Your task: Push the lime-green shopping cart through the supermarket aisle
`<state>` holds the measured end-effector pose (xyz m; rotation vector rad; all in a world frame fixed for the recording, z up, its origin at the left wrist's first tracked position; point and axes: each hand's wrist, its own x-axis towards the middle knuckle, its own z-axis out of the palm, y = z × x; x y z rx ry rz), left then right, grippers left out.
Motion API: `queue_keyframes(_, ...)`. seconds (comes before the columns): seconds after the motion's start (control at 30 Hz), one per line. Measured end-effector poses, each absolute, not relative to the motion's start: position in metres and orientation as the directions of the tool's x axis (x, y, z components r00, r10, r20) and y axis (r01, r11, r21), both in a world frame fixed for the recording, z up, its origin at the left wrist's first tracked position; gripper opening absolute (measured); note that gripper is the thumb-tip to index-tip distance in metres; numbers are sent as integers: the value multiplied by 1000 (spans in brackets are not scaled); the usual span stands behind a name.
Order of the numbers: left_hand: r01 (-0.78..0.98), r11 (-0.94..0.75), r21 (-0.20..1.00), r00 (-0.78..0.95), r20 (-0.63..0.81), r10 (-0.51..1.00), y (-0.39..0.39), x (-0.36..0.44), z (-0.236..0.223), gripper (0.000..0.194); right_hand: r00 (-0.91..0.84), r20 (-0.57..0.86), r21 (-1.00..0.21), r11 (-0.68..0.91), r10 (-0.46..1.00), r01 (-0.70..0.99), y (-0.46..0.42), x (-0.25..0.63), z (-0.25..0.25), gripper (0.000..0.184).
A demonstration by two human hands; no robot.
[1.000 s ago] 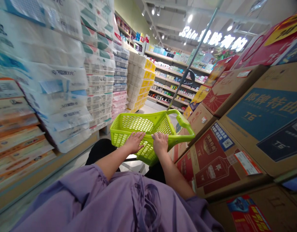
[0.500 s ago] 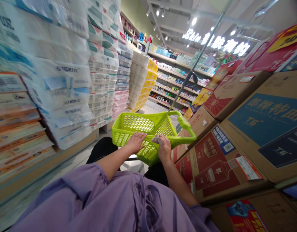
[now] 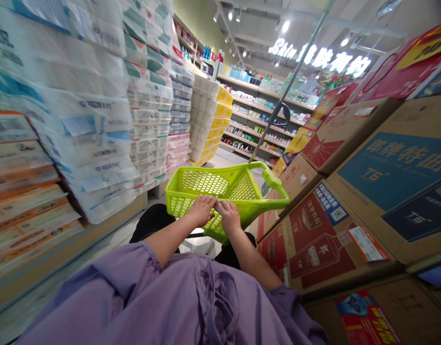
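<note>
A bright green plastic shopping basket (image 3: 206, 179) with perforated walls is in front of my lap, its handle end (image 3: 274, 181) to the right. My left hand (image 3: 202, 210) is on the near rim, fingers bent over it. Close beside it, almost touching its fingertips, my right hand (image 3: 229, 218) is closed at the same rim. A small greyish crumpled wipe or cloth (image 3: 217, 206) shows under the right fingers, mostly hidden by them. The basket's inside looks bare where I can see it.
Packs of tissue paper (image 3: 94, 124) are stacked high on the left. Cardboard cartons (image 3: 321, 239) stand close on the right. A slanted metal pole (image 3: 295, 76) rises beyond the basket, and stocked shelves (image 3: 256, 115) are at the back.
My right hand has slid left along the near rim with the crumpled wipe, up to my left hand. The left hand stays at about the same place on the rim.
</note>
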<state>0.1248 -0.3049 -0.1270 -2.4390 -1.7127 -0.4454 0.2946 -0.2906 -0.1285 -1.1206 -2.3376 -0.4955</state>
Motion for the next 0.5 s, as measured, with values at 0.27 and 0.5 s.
queue_keyframes(0.27,930,-361,67,323,315,892,-303,123,-132,73,-488,651,80,588,581,805,-296,311,-115,35)
queue_keyframes(0.5,940,-338,49,308,304,901,-304,125,-131,72,-346,673,20,451,654,892,-290,326,-109,43)
